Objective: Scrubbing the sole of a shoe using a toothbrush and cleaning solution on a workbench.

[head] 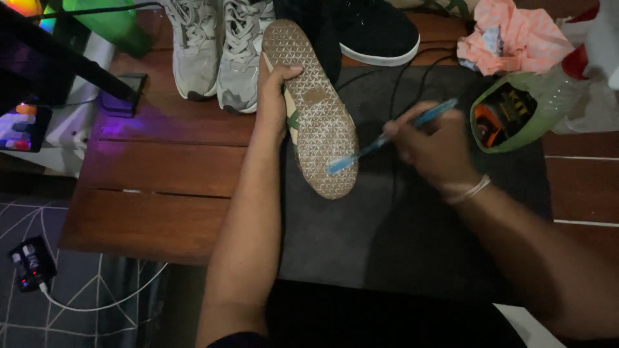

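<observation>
In the head view, the left hand (274, 96) grips a cream shoe with a green stripe and a tan, triangle-patterned rubber sole (313, 109), holding it sole-up over a dark grey mat (361, 232) on the reddish-brown wooden table (161, 174). The right hand (432, 145) is clenched around a blue plastic toothbrush (387, 138), whose bristle end touches the sole near its lower end. By my judgement the scrubbing is under way at that end only; the dim light does not show which parts are already clean.

Behind the shoe stand a pair of grey lace-up sneakers (216, 51) and a black sneaker with a white sole edge (377, 29). To the right lie a green plastic spray bottle (522, 109) and a crumpled pink cloth (509, 35). Black cables (412, 71) cross the mat near the brush, but nothing blocks either hand.
</observation>
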